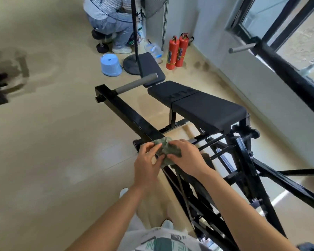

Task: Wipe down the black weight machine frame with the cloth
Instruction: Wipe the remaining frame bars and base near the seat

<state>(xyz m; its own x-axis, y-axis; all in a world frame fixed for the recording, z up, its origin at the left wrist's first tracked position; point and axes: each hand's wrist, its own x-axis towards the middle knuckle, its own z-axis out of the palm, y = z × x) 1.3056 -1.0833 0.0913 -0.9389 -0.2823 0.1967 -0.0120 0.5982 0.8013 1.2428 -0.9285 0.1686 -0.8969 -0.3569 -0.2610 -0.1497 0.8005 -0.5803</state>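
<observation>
- Plainly, the black painted square-tube steel weight machine frame (pixel 127 113) is heavy, rigid and glossy. I judge it will stay put under pressure, so nothing on it needs holding, only rubbing along its long bar.
- The left hand (pixel 149 165) sits at the near end of that bar, fingers bent, pinching an edge of the cloth between thumb and fingertips.
- The crumpled grey-green fabric cloth (pixel 168 148) is bunched over the bar's near end, between both hands. Whether it presses on the metal I cannot tell. It looks light, soft and limp, best gathered into a wad against the palm.
- The right hand (pixel 187 158), just right of the bar, curls over the cloth's other side, grasping it.
</observation>
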